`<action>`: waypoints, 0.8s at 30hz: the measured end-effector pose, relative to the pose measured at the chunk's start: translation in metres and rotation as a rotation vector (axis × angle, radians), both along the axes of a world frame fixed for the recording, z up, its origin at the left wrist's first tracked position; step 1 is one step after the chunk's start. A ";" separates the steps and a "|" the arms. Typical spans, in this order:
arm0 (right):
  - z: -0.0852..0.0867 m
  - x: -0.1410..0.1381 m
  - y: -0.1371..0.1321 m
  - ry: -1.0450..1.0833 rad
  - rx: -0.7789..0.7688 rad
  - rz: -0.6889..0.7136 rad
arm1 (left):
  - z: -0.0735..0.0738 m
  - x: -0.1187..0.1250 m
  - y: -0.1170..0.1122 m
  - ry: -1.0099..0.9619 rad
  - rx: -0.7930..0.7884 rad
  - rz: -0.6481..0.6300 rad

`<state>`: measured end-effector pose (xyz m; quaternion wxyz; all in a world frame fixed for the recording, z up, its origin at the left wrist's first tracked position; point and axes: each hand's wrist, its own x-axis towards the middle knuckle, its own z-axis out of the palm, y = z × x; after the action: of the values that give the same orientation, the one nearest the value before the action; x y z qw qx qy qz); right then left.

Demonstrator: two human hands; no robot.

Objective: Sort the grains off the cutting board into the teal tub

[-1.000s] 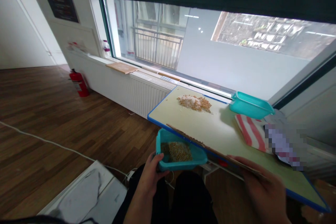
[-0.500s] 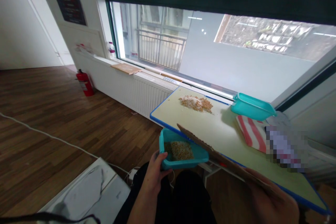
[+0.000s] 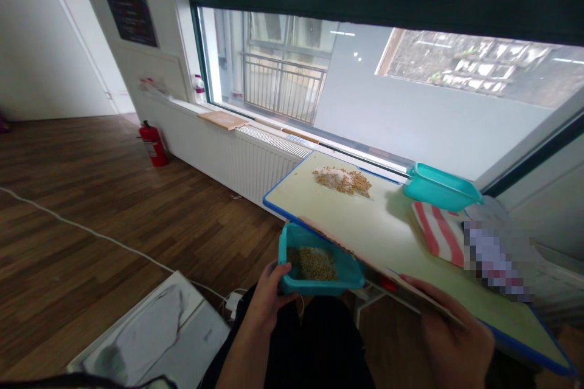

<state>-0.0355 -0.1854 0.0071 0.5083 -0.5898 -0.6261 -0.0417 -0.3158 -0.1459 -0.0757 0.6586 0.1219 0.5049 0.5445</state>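
My left hand (image 3: 267, 295) grips the near left corner of a teal plastic tray (image 3: 292, 284) that holds a heap of tan beans (image 3: 316, 262), just below the table's left edge. My right hand (image 3: 456, 340) is closed on a long flat strip of cardboard (image 3: 365, 258), which lies along the table edge with its far end over the tray. Further back on the pale table (image 3: 365, 225) with a blue rim lies a small pile of beans mixed with white grains (image 3: 342, 180).
A second teal tray (image 3: 440, 186) stands at the table's far right, beside a red-and-white striped cloth (image 3: 438, 232). A white radiator (image 3: 246, 161) runs under the window. A red fire extinguisher (image 3: 152, 143) stands on the wooden floor; a white cable (image 3: 91, 234) crosses it.
The cardboard strip lifted and tilted over the tray half a second ago, and now lies flat along the table edge again. The tray stays held in place.
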 end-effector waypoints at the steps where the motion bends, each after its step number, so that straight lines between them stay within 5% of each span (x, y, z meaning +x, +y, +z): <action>1: -0.001 0.001 -0.003 0.014 0.019 0.012 | 0.000 -0.002 0.001 -0.008 -0.001 0.001; 6: -0.001 0.004 -0.008 -0.008 0.095 0.012 | 0.001 -0.010 0.004 -0.020 -0.004 0.029; 24: 0.034 0.015 -0.025 -0.071 -0.152 -0.202 | 0.005 -0.013 0.004 -0.021 -0.044 0.033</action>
<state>-0.0204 -0.2104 0.0407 0.4327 -0.6849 -0.5826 -0.0658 -0.3291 -0.1420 -0.0703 0.6574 0.0933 0.5118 0.5452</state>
